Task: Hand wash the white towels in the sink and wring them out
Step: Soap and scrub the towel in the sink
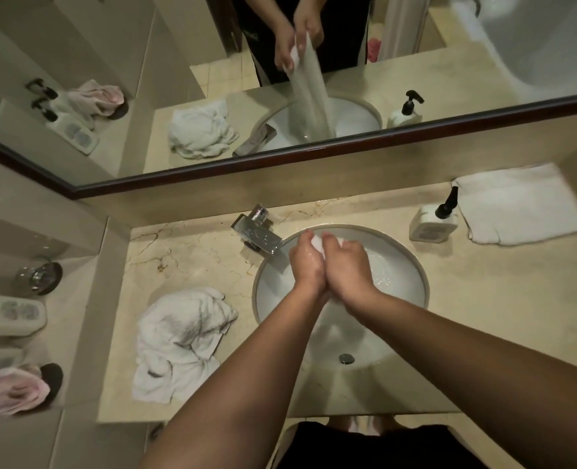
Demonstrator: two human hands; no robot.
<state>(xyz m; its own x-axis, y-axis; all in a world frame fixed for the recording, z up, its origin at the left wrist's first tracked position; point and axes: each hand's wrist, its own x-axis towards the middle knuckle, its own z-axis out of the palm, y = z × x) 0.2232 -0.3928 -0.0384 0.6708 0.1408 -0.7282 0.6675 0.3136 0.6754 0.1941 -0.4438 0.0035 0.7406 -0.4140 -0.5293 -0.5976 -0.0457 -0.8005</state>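
A white towel (317, 244) is being gripped by both hands, left hand (306, 265) and right hand (348, 265) pressed side by side over the sink (415, 265). Its length is hanging straight down beneath them, as the mirror (179, 45) is showing.

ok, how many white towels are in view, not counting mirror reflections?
3. One is gripped by the left hand and right hand over the sink, mostly hidden; one lies crumpled on the counter to its left; one lies folded at back right. More may be hidden.
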